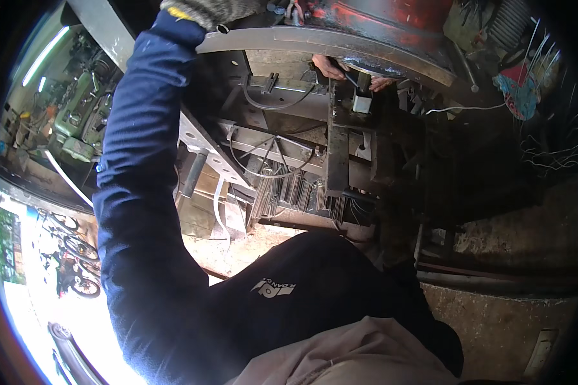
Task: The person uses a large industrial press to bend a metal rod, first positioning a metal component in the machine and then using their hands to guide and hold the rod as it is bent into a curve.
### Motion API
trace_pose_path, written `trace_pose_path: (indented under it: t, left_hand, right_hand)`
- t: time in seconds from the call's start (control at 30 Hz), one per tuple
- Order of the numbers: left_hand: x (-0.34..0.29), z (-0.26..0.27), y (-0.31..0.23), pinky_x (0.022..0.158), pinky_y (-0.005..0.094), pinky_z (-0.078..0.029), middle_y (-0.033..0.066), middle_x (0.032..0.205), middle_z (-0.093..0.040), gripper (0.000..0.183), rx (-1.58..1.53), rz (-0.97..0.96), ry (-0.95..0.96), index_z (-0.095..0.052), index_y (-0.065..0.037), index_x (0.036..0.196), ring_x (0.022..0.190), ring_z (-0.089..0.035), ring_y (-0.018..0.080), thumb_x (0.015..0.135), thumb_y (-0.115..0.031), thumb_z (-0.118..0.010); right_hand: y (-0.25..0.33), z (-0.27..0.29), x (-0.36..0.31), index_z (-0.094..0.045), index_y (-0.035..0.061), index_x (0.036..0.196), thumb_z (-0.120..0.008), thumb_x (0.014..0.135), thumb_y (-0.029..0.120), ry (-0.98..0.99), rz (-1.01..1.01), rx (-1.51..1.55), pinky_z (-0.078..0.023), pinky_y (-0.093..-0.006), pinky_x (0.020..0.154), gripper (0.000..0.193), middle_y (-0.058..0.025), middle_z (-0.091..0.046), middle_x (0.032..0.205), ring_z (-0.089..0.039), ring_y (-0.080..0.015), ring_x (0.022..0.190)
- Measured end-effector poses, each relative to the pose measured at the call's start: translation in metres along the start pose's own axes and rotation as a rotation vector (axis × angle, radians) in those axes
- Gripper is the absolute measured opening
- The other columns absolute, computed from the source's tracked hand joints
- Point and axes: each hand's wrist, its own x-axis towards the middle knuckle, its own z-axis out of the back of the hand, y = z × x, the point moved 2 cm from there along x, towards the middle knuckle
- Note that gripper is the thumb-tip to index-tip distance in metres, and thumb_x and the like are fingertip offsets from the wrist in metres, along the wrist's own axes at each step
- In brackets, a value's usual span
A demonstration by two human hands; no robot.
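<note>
My left arm, in a blue sleeve, reaches up the left side of the picture. A grey knitted glove with a yellow cuff band covers my left hand [215, 10] at the top edge. It lies at a long curved steel edge [250, 41]; the frame's edge cuts off its fingers, so their grip cannot be told. My right hand is out of view. Beyond the steel edge, another person's bare hands [328, 67] hold a thin dark tool [352, 79] beside a pale square-ended block [362, 103].
A red-painted metal body [379, 22] stands at the top. Below are a steel frame [279, 144] and bundled thin rods [279, 192]. Loose wires [549, 157] and a blue-red cloth-like piece [517, 93] hang at right. Green machinery [74, 112] and parked motorbikes [77, 256] show at left.
</note>
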Motion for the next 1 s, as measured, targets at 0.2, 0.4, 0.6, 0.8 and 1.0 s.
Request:
trace_pose_path:
  t: [0.2,0.4,0.6,0.8,1.0]
  left_hand:
    - [-0.002,-0.002,-0.006,0.082,0.0433,-0.053,0.013,0.097,-0.071,0.03,-0.2,0.025,0.15,-0.074,-0.012,0.1,0.09,-0.068,0.0348,0.075,-0.028,-0.069]
    - [0.009,-0.014,-0.007,0.083,0.0436,-0.053,0.0138,0.099,-0.071,0.031,-0.288,0.007,0.232,-0.073,-0.011,0.102,0.091,-0.068,0.0347,0.077,-0.027,-0.068]
    - [0.015,-0.021,-0.003,0.084,0.0439,-0.053,0.0146,0.101,-0.07,0.031,-0.297,-0.016,0.296,-0.072,-0.01,0.104,0.092,-0.068,0.0347,0.078,-0.026,-0.068]
    - [0.019,-0.024,-0.003,0.084,0.0442,-0.053,0.0154,0.102,-0.07,0.031,-0.284,-0.054,0.329,-0.071,-0.009,0.106,0.093,-0.068,0.0346,0.08,-0.025,-0.067]
    - [0.019,-0.021,0.0,0.085,0.0444,-0.053,0.0162,0.104,-0.07,0.032,-0.263,-0.1,0.327,-0.071,-0.007,0.108,0.094,-0.068,0.0345,0.082,-0.024,-0.066]
  right_hand:
    - [-0.001,-0.005,-0.003,-0.063,0.0106,0.129,-0.06,0.1,0.022,0.024,0.004,0.032,-0.052,-0.0256,0.07,0.031,-0.0007,-0.068,0.102,-0.063,-0.0098,0.079]
    - [-0.003,-0.007,-0.006,-0.062,0.0104,0.13,-0.059,0.101,0.021,0.024,-0.003,0.06,-0.051,-0.0255,0.07,0.032,-0.0007,-0.067,0.102,-0.063,-0.0097,0.079]
    - [-0.012,-0.004,-0.011,-0.061,0.0101,0.132,-0.058,0.101,0.021,0.012,-0.015,0.094,-0.051,-0.0253,0.071,0.032,-0.0006,-0.067,0.102,-0.063,-0.0097,0.08]
    - [-0.02,-0.001,-0.019,-0.06,0.0099,0.133,-0.057,0.101,0.02,-0.009,-0.026,0.11,-0.051,-0.0252,0.071,0.033,-0.0006,-0.067,0.102,-0.063,-0.0097,0.08]
    - [-0.035,0.001,-0.027,-0.058,0.0097,0.134,-0.056,0.102,0.02,-0.018,-0.025,0.143,-0.051,-0.025,0.071,0.034,-0.0005,-0.066,0.102,-0.062,-0.0096,0.081]
